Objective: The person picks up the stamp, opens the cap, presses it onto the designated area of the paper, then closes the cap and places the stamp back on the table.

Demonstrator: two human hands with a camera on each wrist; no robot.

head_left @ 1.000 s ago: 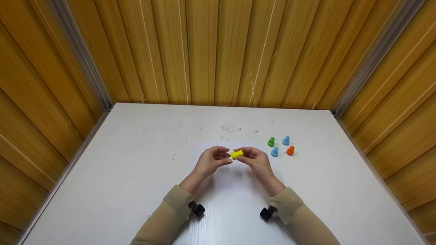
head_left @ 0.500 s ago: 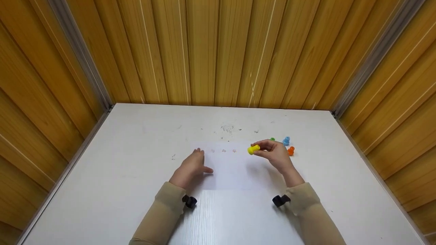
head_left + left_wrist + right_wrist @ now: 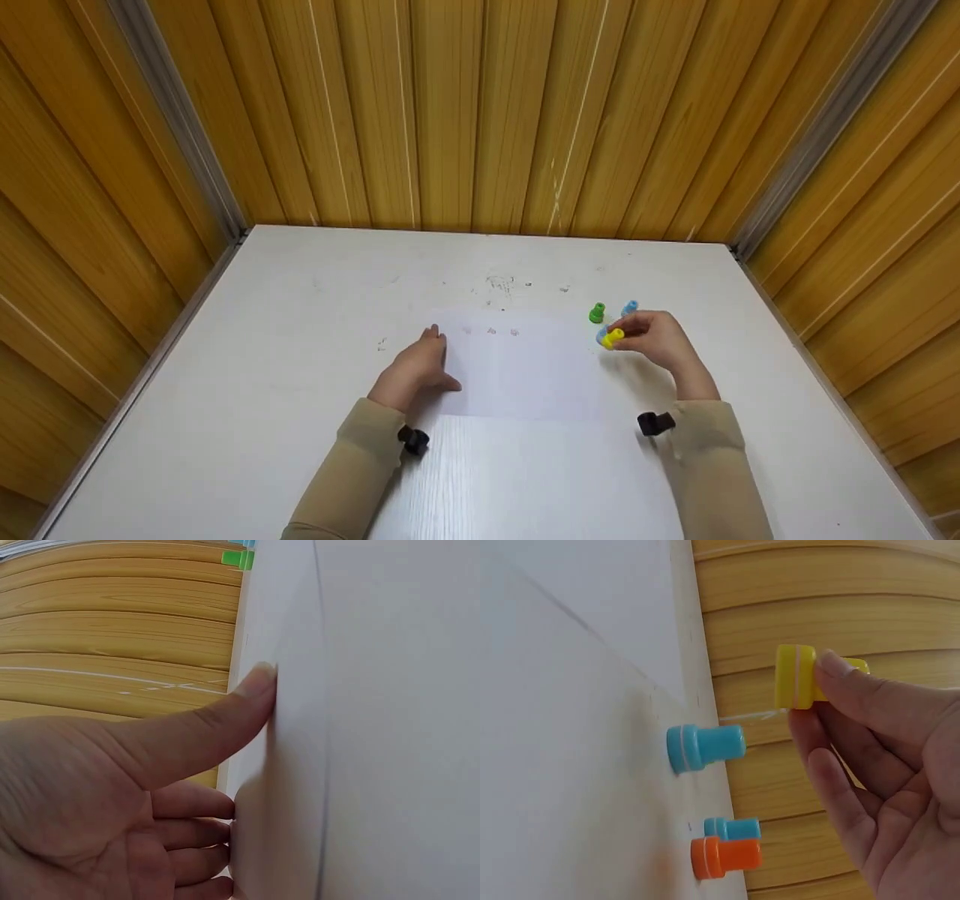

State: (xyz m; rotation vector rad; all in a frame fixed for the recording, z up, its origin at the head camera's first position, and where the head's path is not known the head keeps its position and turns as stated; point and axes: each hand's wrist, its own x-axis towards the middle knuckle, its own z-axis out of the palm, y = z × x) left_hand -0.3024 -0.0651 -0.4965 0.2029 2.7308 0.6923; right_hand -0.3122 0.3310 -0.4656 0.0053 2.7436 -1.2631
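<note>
My right hand (image 3: 660,343) pinches a yellow toy stamp (image 3: 614,337) between thumb and fingers. In the right wrist view this yellow stamp (image 3: 795,677) is held clear of the table, its wide capped end pointing left. Close by stands a light-blue stamp (image 3: 703,747), partly covered in the head view. On the left side of a white paper sheet (image 3: 525,379) rests my left hand (image 3: 415,367), thumb spread from the fingers. Three small faint printed marks (image 3: 491,331) run in a row near the sheet's top.
A green stamp (image 3: 597,313) and a second light-blue stamp (image 3: 630,307) stand upright beyond my right hand. An orange stamp (image 3: 726,857) shows in the right wrist view; my hand hides it in the head view. Wood-patterned walls (image 3: 480,112) enclose the white table (image 3: 315,300).
My hands have parted. The right hand has carried the yellow stamp rightward from over the paper to the other stamps. My left hand has moved left and down onto the sheet, uncovering the marks.
</note>
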